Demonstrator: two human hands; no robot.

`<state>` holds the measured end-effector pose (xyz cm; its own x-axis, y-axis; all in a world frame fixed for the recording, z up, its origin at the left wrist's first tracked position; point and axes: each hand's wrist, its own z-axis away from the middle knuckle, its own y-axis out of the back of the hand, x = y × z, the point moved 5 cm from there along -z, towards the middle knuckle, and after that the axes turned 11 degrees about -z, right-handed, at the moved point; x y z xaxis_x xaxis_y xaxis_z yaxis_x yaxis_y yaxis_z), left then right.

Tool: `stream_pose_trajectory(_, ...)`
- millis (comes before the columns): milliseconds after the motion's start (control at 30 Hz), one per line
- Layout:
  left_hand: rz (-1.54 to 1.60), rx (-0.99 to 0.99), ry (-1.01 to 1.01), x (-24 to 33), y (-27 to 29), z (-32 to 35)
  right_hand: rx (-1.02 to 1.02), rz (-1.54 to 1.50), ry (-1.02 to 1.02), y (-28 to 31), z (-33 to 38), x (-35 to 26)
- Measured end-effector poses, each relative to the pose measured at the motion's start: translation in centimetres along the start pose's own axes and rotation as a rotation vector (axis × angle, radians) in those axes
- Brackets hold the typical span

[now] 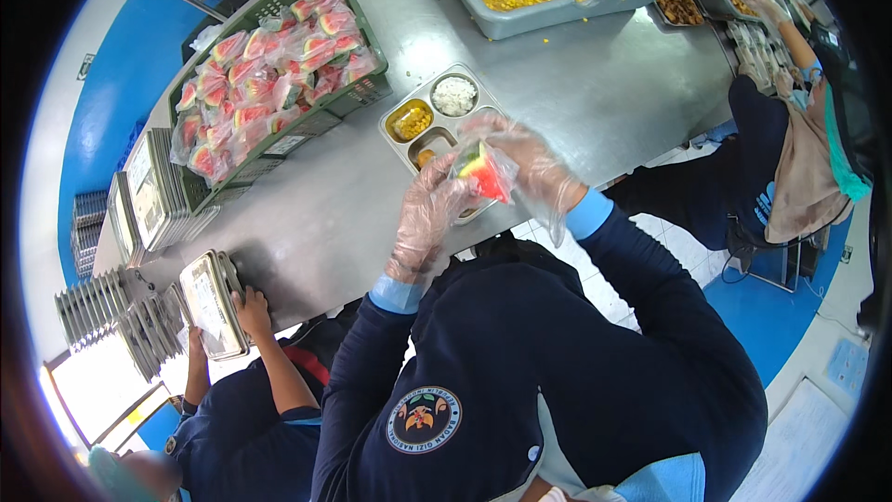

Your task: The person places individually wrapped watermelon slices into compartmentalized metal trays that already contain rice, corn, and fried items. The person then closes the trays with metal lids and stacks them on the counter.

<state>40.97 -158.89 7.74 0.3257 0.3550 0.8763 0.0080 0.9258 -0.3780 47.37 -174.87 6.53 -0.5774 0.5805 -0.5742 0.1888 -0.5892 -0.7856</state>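
Observation:
Between my gloved hands is a watermelon slice (490,178) in a clear plastic bag, tilted above the near part of a metal compartment tray (387,126). My left hand (429,214) is closed on the bag from the left. On the other side my right hand (537,167) is closed too, its fingers bent round the bag's upper right; the clear glove hides just where they pinch. White rice (454,96) and yellow diced food (410,121) fill two far compartments. A brownish piece (426,157) lies in another, while my hands cover the rest.
A green crate (356,84) of bagged watermelon stands at the left, beside stacked lidded trays (153,181). Beyond my tray sits a grey tub (557,14) of yellow food. One co-worker's hands (251,313) hold a lidded tray at lower left; another's gloved hand (757,0) reaches in at far right.

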Motion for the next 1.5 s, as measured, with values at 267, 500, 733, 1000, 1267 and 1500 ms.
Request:
stream_pose_trajectory(267,-0.051,0.308,-0.145,-0.4,0.2,-1.6,-0.056,0.714,-0.011,3.7,1.1,4.4)
stream_pose_trajectory(500,-0.141,0.296,-0.133,-2.4,0.7,-2.6,0.208,0.226,-0.072,2.4,2.9,0.9)
stream_pose_trajectory(733,-0.360,0.153,-0.094,-5.2,2.1,-3.7,0.222,0.483,-0.077,2.3,2.7,1.1)
stream_pose_trajectory(1000,-0.253,0.198,0.308,-7.5,6.6,-0.3,0.599,1.335,0.342,7.2,-2.4,0.4)
stream_pose_trajectory(1267,-0.240,0.309,0.393,-7.8,12.5,3.5,0.635,1.544,-0.028,8.8,-5.1,2.5)
stream_pose_trajectory(1500,-0.271,0.287,0.401,-7.0,15.2,3.7,0.322,2.184,-0.282,9.8,-4.1,-0.4)
